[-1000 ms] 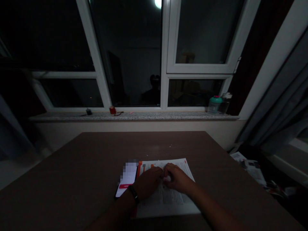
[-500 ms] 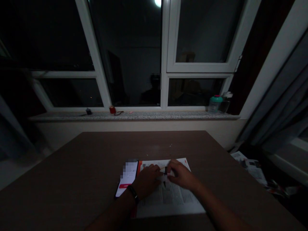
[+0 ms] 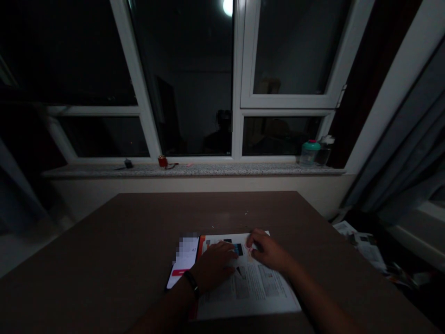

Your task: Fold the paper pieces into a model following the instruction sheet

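The printed sheet (image 3: 257, 297) is pressed by the flat left hand (image 3: 213, 266); the curled right hand's (image 3: 267, 253) pinch cannot be told.

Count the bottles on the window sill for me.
2. A teal-capped bottle stands near the right end of the stone window sill, with a clear white-capped bottle just to its right. Others could be hidden in the dark.

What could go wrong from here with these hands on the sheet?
The left hand rests right against the phone, so a slip could nudge it or tap its lit screen. The room is dim, so the work of the right hand on the sheet may be hard to make out.
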Demonstrator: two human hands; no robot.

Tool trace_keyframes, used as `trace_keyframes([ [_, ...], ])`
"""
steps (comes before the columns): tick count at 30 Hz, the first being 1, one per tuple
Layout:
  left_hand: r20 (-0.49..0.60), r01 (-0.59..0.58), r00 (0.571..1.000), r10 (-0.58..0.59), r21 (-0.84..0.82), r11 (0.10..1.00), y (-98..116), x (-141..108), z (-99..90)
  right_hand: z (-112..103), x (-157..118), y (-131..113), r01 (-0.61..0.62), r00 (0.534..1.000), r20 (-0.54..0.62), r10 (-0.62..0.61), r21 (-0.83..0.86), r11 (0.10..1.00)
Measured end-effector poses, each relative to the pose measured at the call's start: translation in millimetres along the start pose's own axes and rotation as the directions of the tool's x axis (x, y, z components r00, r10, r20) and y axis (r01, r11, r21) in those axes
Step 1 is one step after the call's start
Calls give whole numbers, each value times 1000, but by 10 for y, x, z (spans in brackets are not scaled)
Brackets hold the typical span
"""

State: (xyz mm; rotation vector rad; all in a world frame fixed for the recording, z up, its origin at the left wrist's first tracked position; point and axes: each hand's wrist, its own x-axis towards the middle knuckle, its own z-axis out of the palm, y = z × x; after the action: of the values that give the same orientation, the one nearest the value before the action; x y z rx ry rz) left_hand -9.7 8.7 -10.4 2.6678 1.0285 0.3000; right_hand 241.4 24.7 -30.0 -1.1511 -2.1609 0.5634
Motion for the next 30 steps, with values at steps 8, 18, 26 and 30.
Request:
trace_keyframes([
  [8, -39, 62, 997, -59, 68, 996, 10, 11, 14, 53, 0, 141, -51, 999, -5, 50, -27, 998],
  [18, -52, 200, 980, -193, 181, 963, 113, 4, -69, -24, 21, 31, -121, 985, -135, 105, -114, 986],
  [26, -43, 191, 981, -188, 79, 978, 138, -9, -8, 82, 20, -191, -11, 1000, -16, 10, -68, 998],
  [30, -28, 195, 981, -194, 39, 980, 140, 0, -3, 130, -3, -242, 23, 998, 59, -18, -81, 996],
])
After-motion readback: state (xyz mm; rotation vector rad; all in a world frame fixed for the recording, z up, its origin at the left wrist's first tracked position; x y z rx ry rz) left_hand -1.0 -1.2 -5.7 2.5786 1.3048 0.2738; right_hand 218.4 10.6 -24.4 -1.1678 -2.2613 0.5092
